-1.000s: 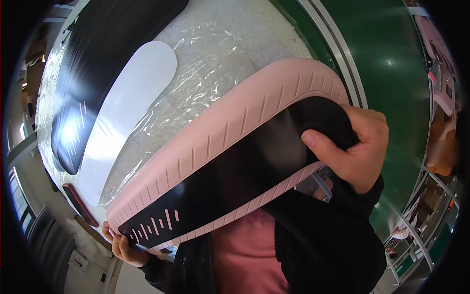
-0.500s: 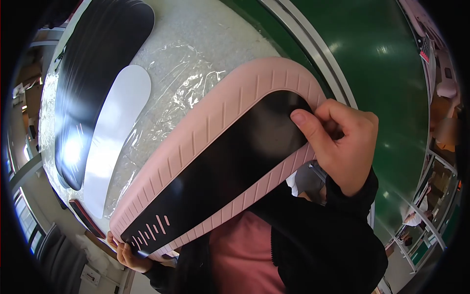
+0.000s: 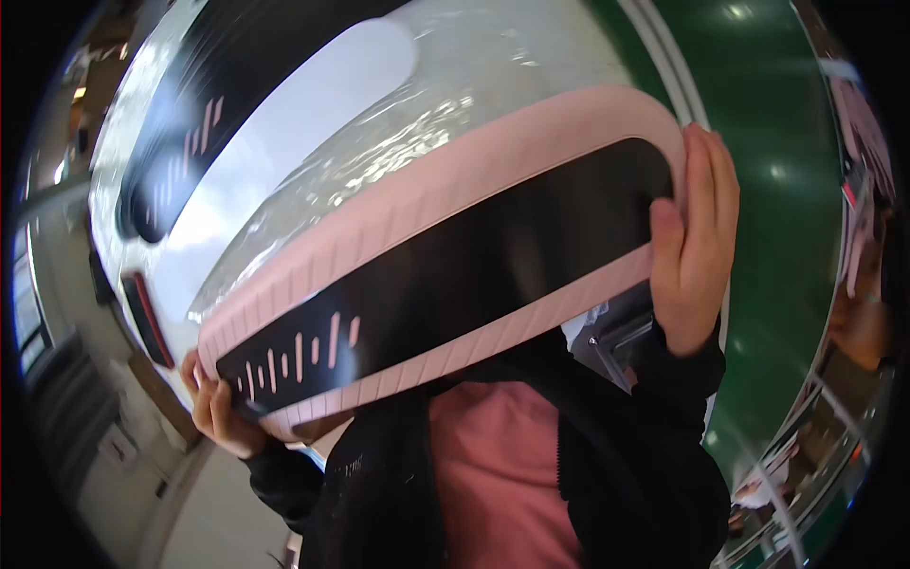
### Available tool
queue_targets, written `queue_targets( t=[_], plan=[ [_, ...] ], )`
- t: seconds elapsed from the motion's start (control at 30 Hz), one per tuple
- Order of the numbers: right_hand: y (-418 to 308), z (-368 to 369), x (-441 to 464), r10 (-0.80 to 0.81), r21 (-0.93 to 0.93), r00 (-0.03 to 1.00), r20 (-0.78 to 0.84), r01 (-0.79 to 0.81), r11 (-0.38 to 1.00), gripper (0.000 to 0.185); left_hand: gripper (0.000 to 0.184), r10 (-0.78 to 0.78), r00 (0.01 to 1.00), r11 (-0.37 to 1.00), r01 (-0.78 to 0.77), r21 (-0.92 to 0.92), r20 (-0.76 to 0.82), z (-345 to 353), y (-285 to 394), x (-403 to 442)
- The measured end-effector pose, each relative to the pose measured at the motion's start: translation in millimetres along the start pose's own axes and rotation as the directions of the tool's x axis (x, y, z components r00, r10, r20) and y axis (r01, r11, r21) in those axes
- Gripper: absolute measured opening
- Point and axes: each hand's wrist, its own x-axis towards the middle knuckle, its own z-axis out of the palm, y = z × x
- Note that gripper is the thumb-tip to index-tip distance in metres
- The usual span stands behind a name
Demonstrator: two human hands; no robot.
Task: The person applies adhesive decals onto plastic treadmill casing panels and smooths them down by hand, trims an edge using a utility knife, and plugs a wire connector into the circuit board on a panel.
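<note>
Holding the pink ribbed panel point(image 3: 427, 194) at both ends, over the counter's point(image 3: 474, 52) near edge!
Left hand point(image 3: 224, 417) clasps the narrow end, right hand point(image 3: 697, 247) the wide one, fingers closed round it; beyond, a white piece point(image 3: 284, 119) lies beside black ones point(image 3: 251, 62).

The panel point(image 3: 455, 284) sits in the shell point(image 3: 531, 142); beyond, to the left, a sheet point(image 3: 294, 119) lies beside a second panel point(image 3: 256, 57) on the tabletop point(image 3: 559, 47).

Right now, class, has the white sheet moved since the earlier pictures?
No: the white sheet still lies alongside the black piece on the plastic-covered surface.
</note>
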Motion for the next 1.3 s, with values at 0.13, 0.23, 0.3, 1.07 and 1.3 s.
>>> queue_targets(
  t=[0.13,0.23,0.3,1.07,1.3],
  plan=[
    [-52,12,-11,-0.255,-0.084,0.927,0.274,0.287,0.954,0.082,0.023,0.039,0.999,0.999,-0.038,0.030,-0.009,8,11,-2],
    [-119,24,-23,-0.310,0.128,0.816,0.487,0.284,0.950,0.094,0.022,0.071,0.997,0.997,-0.071,0.006,-0.021,12,14,-2],
    [-160,37,-37,-0.527,0.304,0.621,0.580,0.435,0.848,0.092,0.020,0.091,0.996,0.996,-0.091,0.019,-0.013,12,14,-2],
    [-151,37,-66,-0.817,0.536,0.473,0.330,0.618,0.575,0.075,0.020,0.061,0.998,0.996,-0.062,-0.061,-0.022,12,15,0],
    [-79,10,-65,-0.323,-0.011,0.914,0.246,0.336,0.942,0.075,0.020,0.086,0.995,0.996,-0.087,-0.035,-0.044,15,12,-2]
  ],
)
